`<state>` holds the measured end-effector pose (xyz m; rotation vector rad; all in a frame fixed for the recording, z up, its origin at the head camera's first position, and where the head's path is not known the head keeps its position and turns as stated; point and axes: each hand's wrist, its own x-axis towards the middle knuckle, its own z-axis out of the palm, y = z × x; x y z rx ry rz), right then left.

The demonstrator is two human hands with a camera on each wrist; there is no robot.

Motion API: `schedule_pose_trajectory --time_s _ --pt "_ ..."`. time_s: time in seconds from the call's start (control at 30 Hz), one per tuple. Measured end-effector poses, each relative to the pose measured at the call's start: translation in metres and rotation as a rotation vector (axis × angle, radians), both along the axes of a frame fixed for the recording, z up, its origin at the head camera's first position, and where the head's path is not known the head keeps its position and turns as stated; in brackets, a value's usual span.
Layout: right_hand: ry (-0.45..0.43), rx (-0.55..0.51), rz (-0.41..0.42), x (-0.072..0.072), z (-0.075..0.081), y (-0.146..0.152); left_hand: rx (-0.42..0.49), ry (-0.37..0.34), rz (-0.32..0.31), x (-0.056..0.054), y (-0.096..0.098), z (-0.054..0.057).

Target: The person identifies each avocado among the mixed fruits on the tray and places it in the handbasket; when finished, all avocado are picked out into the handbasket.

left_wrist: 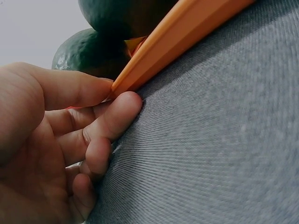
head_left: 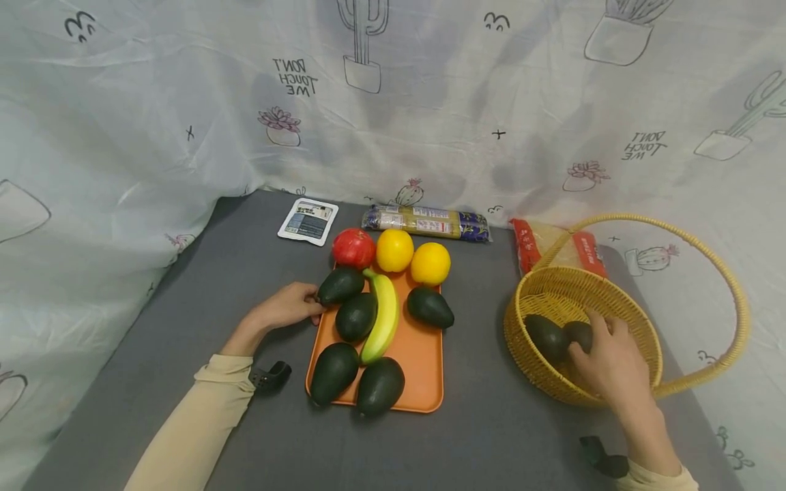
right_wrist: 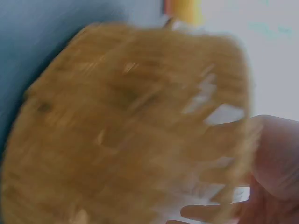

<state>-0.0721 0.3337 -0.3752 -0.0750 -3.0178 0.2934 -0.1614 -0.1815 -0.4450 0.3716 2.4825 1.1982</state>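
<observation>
My left hand pinches the left rim of an orange tray; in the left wrist view the thumb lies on the rim's edge with fingertips beside it. On the tray lie a banana and several dark green avocados, some overhanging the edge. A pomegranate and two round yellow-orange fruits sit at its far end. My right hand reaches into a wicker basket, thumb and fingers around a dark avocado. Another avocado lies beside it. The right wrist view shows the blurred basket wall.
The basket's tall handle leans out to the right. Behind the basket lies a red and clear bag. Long packets of noodles and a white flat pack lie near the back curtain. Dark straps circle both wrists.
</observation>
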Motion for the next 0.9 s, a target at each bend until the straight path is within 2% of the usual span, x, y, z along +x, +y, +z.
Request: schedule_pose_trajectory --time_s 0.07,0.13,0.2,0.27,0.4,0.6,0.77,0.9 --pt "0.146 -0.022 0.067 0.003 0.005 -0.020 -0.003 0.000 -0.002 -0.001 0.000 0.001" --pt "0.296 -0.044 0.181 0.004 0.008 -0.042 -0.010 -0.003 0.003 -0.001 0.000 0.001" --pt "0.419 -0.054 0.341 0.004 0.005 -0.065 -0.018 -0.004 0.004 -0.001 0.000 0.002" --pt "0.478 -0.050 0.505 0.004 0.000 -0.089 -0.024 -0.005 0.008 0.000 0.000 0.002" --pt "0.461 -0.042 0.776 0.009 -0.015 -0.134 -0.017 -0.006 0.009 0.001 0.002 0.001" --pt "0.381 -0.074 1.028 0.022 -0.031 -0.181 -0.018 -0.005 0.002 0.002 0.004 0.002" --pt "0.312 -0.032 1.164 0.032 -0.040 -0.197 -0.032 -0.008 0.013 0.001 0.004 0.003" --pt "0.301 0.019 1.189 0.037 -0.048 -0.201 -0.019 -0.005 0.008 0.001 0.002 0.003"
